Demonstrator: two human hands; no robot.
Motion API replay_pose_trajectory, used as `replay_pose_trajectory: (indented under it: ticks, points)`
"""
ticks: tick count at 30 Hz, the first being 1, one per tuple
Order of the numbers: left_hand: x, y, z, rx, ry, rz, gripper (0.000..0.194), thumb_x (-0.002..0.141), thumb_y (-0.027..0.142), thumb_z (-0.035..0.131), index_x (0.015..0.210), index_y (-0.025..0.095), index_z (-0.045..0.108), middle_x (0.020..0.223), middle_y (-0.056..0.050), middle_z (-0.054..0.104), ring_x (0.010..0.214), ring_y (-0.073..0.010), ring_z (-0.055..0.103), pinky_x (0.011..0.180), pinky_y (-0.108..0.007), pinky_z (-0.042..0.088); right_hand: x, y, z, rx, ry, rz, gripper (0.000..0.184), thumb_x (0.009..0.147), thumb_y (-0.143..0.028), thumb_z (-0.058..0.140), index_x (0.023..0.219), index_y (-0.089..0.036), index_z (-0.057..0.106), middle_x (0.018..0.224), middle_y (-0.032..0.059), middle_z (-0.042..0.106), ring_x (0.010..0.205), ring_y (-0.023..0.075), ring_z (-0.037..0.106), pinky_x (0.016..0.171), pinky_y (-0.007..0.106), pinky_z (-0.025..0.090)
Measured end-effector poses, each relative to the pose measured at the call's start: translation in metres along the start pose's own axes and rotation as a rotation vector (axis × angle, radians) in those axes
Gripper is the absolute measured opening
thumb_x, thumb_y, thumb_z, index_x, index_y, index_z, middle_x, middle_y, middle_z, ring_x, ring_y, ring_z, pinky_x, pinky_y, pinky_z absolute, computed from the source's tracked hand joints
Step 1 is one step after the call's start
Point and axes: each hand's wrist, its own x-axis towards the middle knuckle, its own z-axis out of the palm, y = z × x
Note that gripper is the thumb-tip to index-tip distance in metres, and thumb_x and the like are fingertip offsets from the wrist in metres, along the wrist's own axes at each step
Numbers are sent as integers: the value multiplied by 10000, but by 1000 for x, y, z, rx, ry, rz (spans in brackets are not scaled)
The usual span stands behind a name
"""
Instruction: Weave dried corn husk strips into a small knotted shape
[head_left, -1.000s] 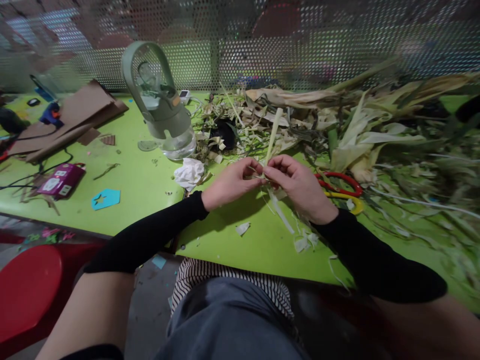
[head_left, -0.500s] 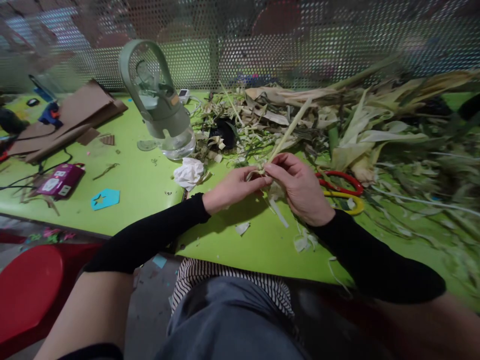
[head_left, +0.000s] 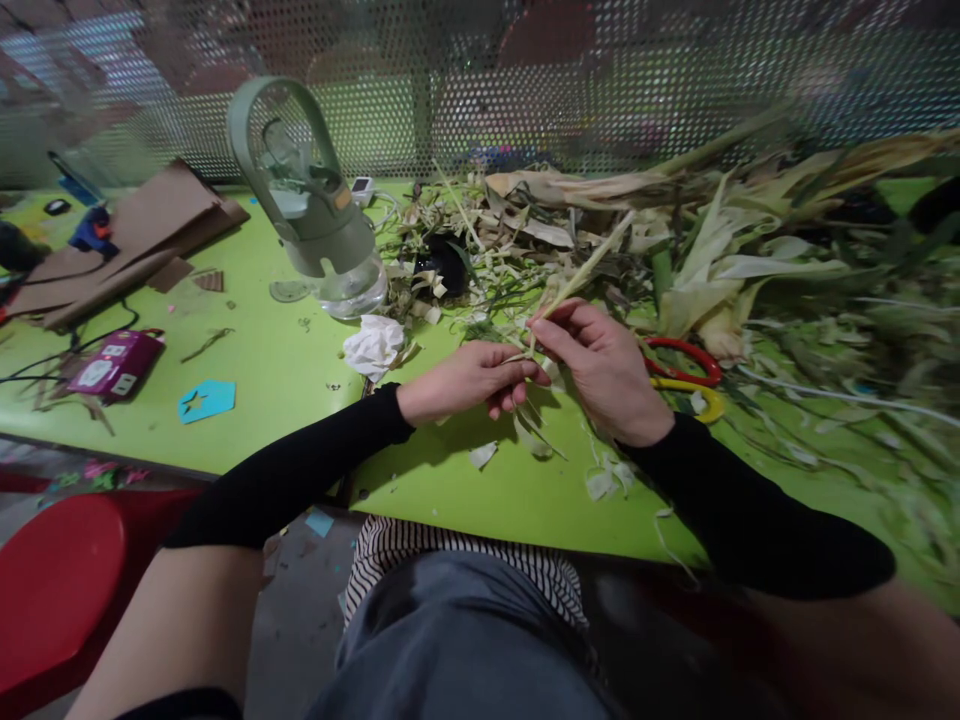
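Observation:
My right hand pinches a pale stalk of corn husk between thumb and fingers; the stalk slants up and to the right. Just left of it, my left hand has its thumb and fingertips closed on a thin husk strip that runs to the base of the stalk. Loose strip ends hang below the fingers. Close by the right wrist lie scissors with one red and one yellow handle, their blades hidden. Husk scraps are scattered on the green table under the hands.
A heap of dried husks spreads along the back and right. To the left stand a green-lidded bottle and crumpled tissue. Brown cardboard, a purple box and a blue paper piece lie farther left. A perforated screen rises behind.
My left hand has moved slightly down from the stalk's base, its fingers now lower and a little apart from the right hand. The hanging strips have shifted. My right hand keeps hold of the stalk.

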Motion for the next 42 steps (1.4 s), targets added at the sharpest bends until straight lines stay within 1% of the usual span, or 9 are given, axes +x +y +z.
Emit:
replay_pose_trajectory:
  ticks: [6,12,16,23,28,31,34,38,42]
  points:
    - [-1,-1,-3,31,-47,-7,239,1073,252,555,931,123,698,648,49,577,552,-50,516,547,-192,447,-1,1,1,-14,1,-12,214,846,-410,819,852,-237,695,813,-5,651,777,161,588,745,315,527]
    - [-2,-2,-3,-66,-160,-44,229,1068,275,590,950,117,707,646,50,609,535,-28,538,532,-148,465,-6,-2,4,31,-133,109,308,869,-511,803,919,-254,642,856,-8,676,571,115,492,497,284,424]
    - [-4,-1,-1,-195,-169,-27,228,1094,224,517,972,113,673,797,-7,710,629,-34,641,639,-164,537,-4,-7,1,65,-160,108,383,888,-609,764,937,-282,572,825,-17,665,502,107,456,462,297,393]
    - [-6,1,-5,-62,-72,10,233,1090,273,518,916,143,601,928,-16,707,657,-39,663,581,-167,495,3,-9,-5,-31,-126,21,358,866,-564,792,966,-291,584,795,-1,621,619,159,529,547,325,444]
    - [-1,-5,-3,-72,60,57,219,1091,287,500,913,169,547,890,10,675,674,-36,651,615,-162,485,3,-9,-6,-118,40,-67,395,864,-615,782,918,-278,585,884,22,616,686,164,527,607,335,437]
    - [2,-8,-3,-46,142,99,230,1093,293,490,904,175,546,882,19,653,653,-35,614,604,-172,456,2,-12,-7,-253,-86,-58,478,909,-707,686,793,-251,595,743,13,583,661,165,498,605,334,398]
    - [4,-9,-6,92,261,169,252,1085,233,482,846,176,536,752,54,556,576,-43,491,571,-199,380,1,-13,-8,-358,-201,-86,485,875,-689,741,751,-237,617,697,1,585,626,154,466,597,328,366]
    - [3,-6,-8,320,377,210,304,1034,224,588,751,180,484,666,69,439,601,-69,388,588,-235,303,2,-9,-9,-342,-196,-138,371,895,-586,760,809,-238,662,750,8,646,673,169,530,652,333,416]
    - [-1,-3,-7,179,375,153,165,1009,285,657,954,178,544,730,71,513,602,-61,411,585,-224,323,2,-8,-10,-245,-297,-65,305,906,-525,759,854,-239,665,738,5,651,683,180,582,656,331,443]
